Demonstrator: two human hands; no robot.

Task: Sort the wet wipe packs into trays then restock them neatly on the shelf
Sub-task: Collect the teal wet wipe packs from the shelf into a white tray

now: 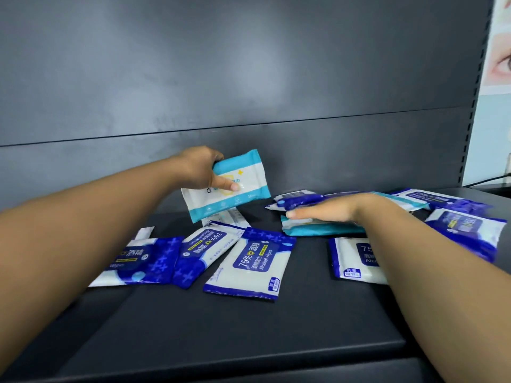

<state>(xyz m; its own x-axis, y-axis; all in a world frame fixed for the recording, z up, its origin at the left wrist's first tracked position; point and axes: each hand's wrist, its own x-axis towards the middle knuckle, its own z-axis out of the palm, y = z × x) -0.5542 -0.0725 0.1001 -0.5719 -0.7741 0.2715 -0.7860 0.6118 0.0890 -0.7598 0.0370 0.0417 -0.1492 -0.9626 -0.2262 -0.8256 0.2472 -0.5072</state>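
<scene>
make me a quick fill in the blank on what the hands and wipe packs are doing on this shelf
1. The left hand holds a white pack with ____ edges lifted above the shelf.
2. The right hand lies ____ on a pile of packs.
3. The blue pack nearest the middle reads "75%" and "____ Wipes".

Missing words: teal; flat; Alcohol

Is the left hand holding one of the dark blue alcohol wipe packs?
No, the left hand holds a light teal-and-white pack lifted above the shelf.
</scene>
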